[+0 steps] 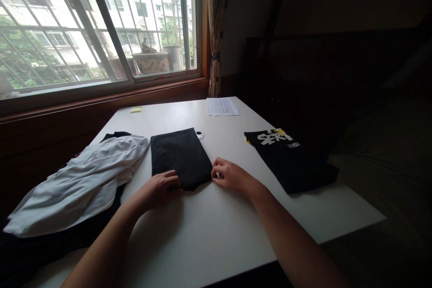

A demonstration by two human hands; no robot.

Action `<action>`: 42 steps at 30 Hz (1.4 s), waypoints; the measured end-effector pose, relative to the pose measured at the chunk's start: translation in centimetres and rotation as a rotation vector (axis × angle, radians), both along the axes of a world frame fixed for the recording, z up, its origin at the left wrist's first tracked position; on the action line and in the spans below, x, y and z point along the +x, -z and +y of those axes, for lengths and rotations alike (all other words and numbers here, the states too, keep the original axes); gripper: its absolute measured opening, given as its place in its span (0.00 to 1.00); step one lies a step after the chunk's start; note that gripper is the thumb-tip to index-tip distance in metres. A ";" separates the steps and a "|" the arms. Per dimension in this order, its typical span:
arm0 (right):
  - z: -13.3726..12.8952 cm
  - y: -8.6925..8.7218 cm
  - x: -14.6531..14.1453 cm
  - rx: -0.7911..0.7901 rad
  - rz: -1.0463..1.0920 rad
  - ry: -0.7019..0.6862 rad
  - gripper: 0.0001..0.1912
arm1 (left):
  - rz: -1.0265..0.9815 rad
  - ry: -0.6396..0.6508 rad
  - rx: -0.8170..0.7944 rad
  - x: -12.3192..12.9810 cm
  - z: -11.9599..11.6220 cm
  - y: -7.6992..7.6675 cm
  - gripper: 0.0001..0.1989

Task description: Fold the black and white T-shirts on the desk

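A black garment [180,153], folded into a flat rectangle, lies in the middle of the white table [202,234]. At its near left edge, my left hand [165,185] has its fingers curled onto the cloth, the fingertips partly hidden. My right hand [227,174] pinches the near right corner between thumb and fingers. Off to the right rests a second folded garment, a black T-shirt [293,162] with white and yellow lettering. A loose pile on the left shows a white garment [91,180] on top of dark clothing [60,252].
Papers with writing [222,106] lie at the table's far edge. Yellow sticky notes [136,109] are at the far left corner. A round cable hole [200,135] sits just behind the folded garment. Beyond the table are a barred window [101,31] and a tied curtain [216,31].
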State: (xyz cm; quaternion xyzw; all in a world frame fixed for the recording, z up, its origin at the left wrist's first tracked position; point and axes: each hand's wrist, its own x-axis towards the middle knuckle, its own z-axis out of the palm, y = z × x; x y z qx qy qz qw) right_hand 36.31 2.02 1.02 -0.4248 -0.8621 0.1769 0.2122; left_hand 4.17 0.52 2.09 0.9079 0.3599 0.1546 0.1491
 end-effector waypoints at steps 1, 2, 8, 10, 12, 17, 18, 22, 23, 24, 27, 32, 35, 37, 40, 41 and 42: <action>0.0 0.0 0.0 -0.009 0.002 -0.005 0.01 | -0.007 -0.001 0.005 0.0 0.0 0.0 0.10; 0.0 -0.1 0.0 -0.018 0.003 -0.008 0.03 | -0.013 -0.005 0.010 0.0 0.0 0.0 0.11; -0.1 -0.4 -0.5 0.036 0.014 0.105 0.10 | -0.010 -0.160 0.091 -0.7 0.8 0.3 0.12; -0.1 -0.2 -0.8 0.049 0.022 0.190 0.07 | 0.009 -0.245 0.163 -1.3 1.2 0.6 0.11; -0.1 0.1 -1.2 0.034 0.040 0.243 0.06 | 0.025 -0.313 0.243 -2.1 1.6 0.9 0.10; -0.2 0.8 -1.9 -0.021 0.107 0.241 0.12 | 0.056 -0.447 0.362 -3.6 2.4 2.3 0.16; -0.3 0.8 -2.0 -0.029 0.120 0.228 0.12 | 0.058 -0.460 0.365 -3.8 2.5 2.7 0.18; -0.5 0.4 -2.3 -0.054 0.144 0.158 0.07 | 0.031 -0.474 0.356 -4.4 3.1 3.8 0.22; -0.6 0.3 -2.4 -0.065 0.141 0.145 0.04 | 0.015 -0.476 0.351 -4.5 3.3 3.9 0.22; -0.7 0.1 -2.4 -0.077 0.136 0.134 0.03 | -0.002 -0.478 0.347 -4.6 3.4 4.0 0.22; -0.9 -0.1 -2.5 -0.118 0.119 0.101 0.03 | -0.031 -0.492 0.344 -4.8 3.4 4.0 0.22; -1.1 -0.1 -2.7 -0.183 0.086 -0.054 0.07 | 0.053 -0.557 0.372 -4.8 2.7 3.1 0.20; -1.9 0.0 -3.3 -0.138 0.071 -0.238 0.08 | 0.154 -0.641 0.395 -4.5 2.1 2.3 0.19; -3.2 0.1 -4.3 -0.031 0.035 -0.296 0.10 | 0.202 -0.694 0.403 -4.3 1.8 1.9 0.18; -5.8 0.6 -6.6 0.171 -0.007 -0.406 0.11 | 0.234 -0.744 0.407 -3.9 1.6 1.6 0.18; -6.5 0.7 -7.4 0.219 -0.007 -0.475 0.13 | 0.236 -0.753 0.409 -3.8 1.6 1.6 0.19; -7.1 0.7 -8.1 0.258 -0.003 -0.542 0.14 | 0.234 -0.757 0.415 -3.7 1.6 1.6 0.19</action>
